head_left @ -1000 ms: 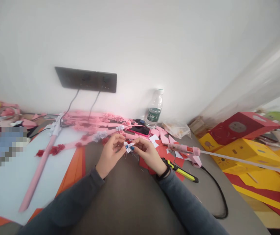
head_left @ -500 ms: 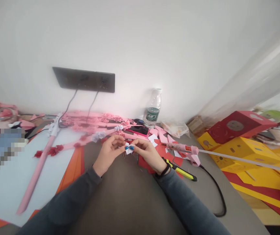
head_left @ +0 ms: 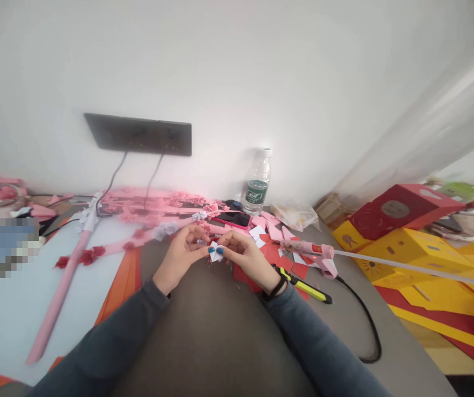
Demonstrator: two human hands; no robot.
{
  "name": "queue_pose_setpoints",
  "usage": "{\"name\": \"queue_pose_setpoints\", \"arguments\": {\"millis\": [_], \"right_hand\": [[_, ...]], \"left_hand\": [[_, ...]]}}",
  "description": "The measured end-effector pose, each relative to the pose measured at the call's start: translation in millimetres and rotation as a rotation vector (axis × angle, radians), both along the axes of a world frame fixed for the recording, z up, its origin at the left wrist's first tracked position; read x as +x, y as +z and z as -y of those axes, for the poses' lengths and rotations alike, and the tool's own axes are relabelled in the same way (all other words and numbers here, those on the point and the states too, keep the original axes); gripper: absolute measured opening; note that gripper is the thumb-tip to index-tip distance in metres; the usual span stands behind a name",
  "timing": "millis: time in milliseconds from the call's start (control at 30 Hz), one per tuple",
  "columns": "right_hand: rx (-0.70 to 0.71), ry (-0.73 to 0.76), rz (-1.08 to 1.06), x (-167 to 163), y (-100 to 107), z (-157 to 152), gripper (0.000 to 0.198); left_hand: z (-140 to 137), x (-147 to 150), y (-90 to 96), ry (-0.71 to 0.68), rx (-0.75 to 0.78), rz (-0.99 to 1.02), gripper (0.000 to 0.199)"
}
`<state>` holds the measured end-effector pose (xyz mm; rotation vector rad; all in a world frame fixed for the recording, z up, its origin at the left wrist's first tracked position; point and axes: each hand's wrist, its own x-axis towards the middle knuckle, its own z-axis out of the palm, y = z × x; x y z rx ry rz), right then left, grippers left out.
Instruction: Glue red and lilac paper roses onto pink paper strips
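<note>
Between my two hands is a small folded piece of white paper [head_left: 216, 255], held above the grey table [head_left: 203, 331]. My left hand [head_left: 181, 255] pinches its left side with thumb and fingertips. On the other side, my right hand [head_left: 247, 258] is closed on the same paper, its thumb close to the left one. Red paper pieces [head_left: 272, 252] lie partly under and beyond my right hand. A yellow-and-black utility knife [head_left: 307, 288] rests right of that wrist. Behind the hands are white paper flowers [head_left: 199, 216] and pink paper flowers [head_left: 182, 197].
A pink hot glue gun [head_left: 311, 251] with a long glue stick [head_left: 410, 268] lies to the right, its black cord [head_left: 371, 314] curving forward. A water bottle [head_left: 256, 184] stands by the wall near a phone [head_left: 232, 220]. Yellow boxes [head_left: 419, 256] sit right; a pink paper tube [head_left: 60, 298] lies left.
Both hands keep their pinch on the white paper, which now shows a slightly different, more pointed outline. The whole view has shifted a little.
</note>
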<state>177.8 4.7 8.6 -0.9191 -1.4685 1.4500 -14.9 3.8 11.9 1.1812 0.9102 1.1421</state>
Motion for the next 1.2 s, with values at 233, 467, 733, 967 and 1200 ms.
{"name": "queue_pose_setpoints", "arguments": {"millis": [233,467,733,967,1200], "right_hand": [[0.012,-0.027,-0.029,-0.7,-0.7,-0.2,0.04],[0.038,-0.096,-0.085,1.1,-1.2,-1.9,0.038],[0.022,0.002,-0.02,-2.5,-2.7,-0.4,0.035],[-0.11,0.006,-0.109,1.2,-1.5,-1.4,0.039],[-0.37,0.078,-0.323,2.8,2.6,1.3,0.034]], "left_hand": [[-4.0,-2.8,-0.6,0.037,0.147,-0.118,0.029],[-1.8,-0.1,-4.2,-0.068,-0.007,-0.1,0.038],[-3.2,0.4,-7.4,0.048,-0.031,0.018,0.036],[-3.0,1.3,-1.5,-0.014,-0.086,0.062,0.038],[2.2,4.3,5.7,-0.078,-0.169,0.175,0.042]]}}
